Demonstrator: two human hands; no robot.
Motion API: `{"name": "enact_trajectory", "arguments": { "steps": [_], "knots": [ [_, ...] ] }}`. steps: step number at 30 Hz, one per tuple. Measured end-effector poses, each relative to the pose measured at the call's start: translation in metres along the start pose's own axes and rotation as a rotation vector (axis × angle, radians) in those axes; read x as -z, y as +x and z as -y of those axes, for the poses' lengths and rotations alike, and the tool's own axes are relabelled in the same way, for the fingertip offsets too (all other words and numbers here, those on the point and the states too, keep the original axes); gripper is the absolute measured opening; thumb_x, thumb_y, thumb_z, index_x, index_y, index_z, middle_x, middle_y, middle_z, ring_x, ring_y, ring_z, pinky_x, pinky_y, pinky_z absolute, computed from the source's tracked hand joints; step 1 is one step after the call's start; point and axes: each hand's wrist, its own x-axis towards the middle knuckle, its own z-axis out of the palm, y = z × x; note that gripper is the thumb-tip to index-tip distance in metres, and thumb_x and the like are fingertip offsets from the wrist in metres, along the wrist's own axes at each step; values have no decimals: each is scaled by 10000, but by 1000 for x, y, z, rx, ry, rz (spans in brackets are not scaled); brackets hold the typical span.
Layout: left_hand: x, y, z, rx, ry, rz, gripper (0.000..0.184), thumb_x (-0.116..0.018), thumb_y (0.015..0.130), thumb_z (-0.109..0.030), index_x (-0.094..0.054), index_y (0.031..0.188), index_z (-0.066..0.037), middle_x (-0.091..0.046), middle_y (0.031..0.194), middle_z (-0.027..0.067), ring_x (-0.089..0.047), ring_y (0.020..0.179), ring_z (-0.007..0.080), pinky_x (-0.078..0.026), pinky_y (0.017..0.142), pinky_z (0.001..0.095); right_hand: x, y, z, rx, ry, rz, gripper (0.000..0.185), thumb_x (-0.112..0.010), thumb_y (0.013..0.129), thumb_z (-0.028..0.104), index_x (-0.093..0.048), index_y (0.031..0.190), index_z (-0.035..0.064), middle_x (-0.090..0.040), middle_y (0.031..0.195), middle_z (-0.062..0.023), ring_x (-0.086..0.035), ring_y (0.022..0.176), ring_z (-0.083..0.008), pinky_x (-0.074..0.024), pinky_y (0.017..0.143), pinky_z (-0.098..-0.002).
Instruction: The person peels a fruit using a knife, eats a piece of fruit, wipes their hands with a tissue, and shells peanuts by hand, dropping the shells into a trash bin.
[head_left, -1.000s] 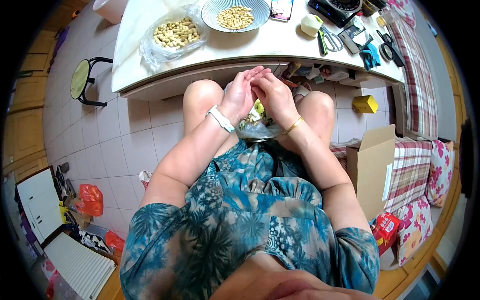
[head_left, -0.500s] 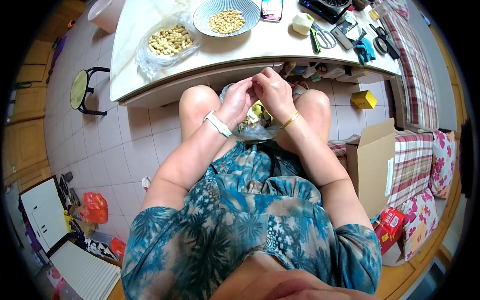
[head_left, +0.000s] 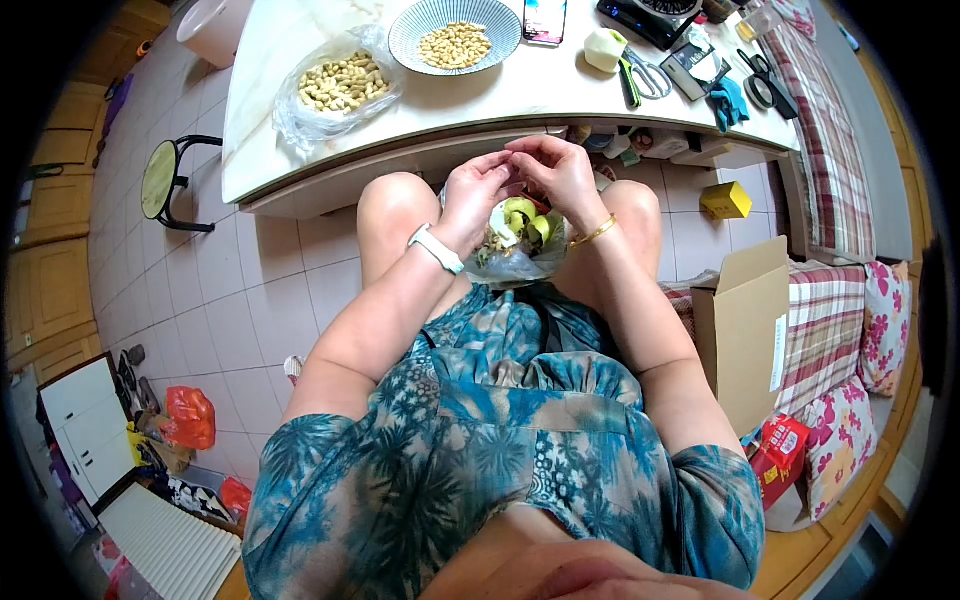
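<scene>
My left hand (head_left: 474, 196) and my right hand (head_left: 560, 177) meet at the fingertips above a lined bin (head_left: 513, 265) between my knees. Both are closed in a pinch; whatever lies between the fingertips is too small to make out. Green peels (head_left: 525, 218) and other scraps show inside the bin. On the table, unshelled peanuts (head_left: 343, 82) fill a clear plastic bag (head_left: 299, 122) at the left. Beside it, a striped bowl (head_left: 405, 38) holds shelled peanuts (head_left: 454, 45).
A phone (head_left: 544, 20), a pale peeled fruit (head_left: 604, 49), scissors (head_left: 652, 79) and a teal cloth (head_left: 729, 103) lie on the table (head_left: 500, 105). A stool (head_left: 160, 180) stands left, a yellow box (head_left: 727, 200) on the floor, a cardboard box (head_left: 742, 340) at right.
My hands have gone from cupped together to fingertips touching, with my right hand turned outward. More of the green peels now shows beneath them.
</scene>
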Motion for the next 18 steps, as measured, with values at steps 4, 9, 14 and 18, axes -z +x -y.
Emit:
{"name": "enact_trajectory", "arguments": {
  "steps": [4, 9, 14, 18],
  "knots": [
    [4, 1, 3, -45, 73, 6, 202, -549, 1041, -87, -652, 1189, 5, -706, 1076, 82, -677, 995, 136, -581, 811, 250, 9, 1, -5, -113, 175, 102, 148, -719, 942, 97, -736, 1047, -6, -709, 837, -11, -590, 677, -49, -481, 580, -202],
    [4, 2, 2, -44, 123, 8, 197, -519, 1072, -176, -659, 1060, -38, -658, 881, 1, -508, 666, 30, -410, 570, 160, 15, 1, -3, -232, 431, 245, 166, -680, 988, 162, -697, 1052, 10, -648, 782, 22, -523, 641, -12, -388, 504, -160],
    [1, 1, 5, -53, 156, 24, 220, -509, 1079, -224, -636, 988, -69, -590, 802, -26, -424, 616, 28, -358, 531, 169, 23, -2, 5, -296, 466, 358, 162, -673, 995, 187, -683, 1020, 27, -629, 765, 33, -502, 603, -4, -359, 478, -151],
    [6, 3, 12, -72, 249, 39, 237, -505, 1078, -238, -627, 956, -76, -551, 764, -34, -428, 616, 28, -347, 521, 177, 28, -2, 7, -326, 321, 378, 157, -671, 996, 197, -688, 988, 41, -625, 743, 41, -502, 575, -2, -345, 467, -149]
  ]
}}
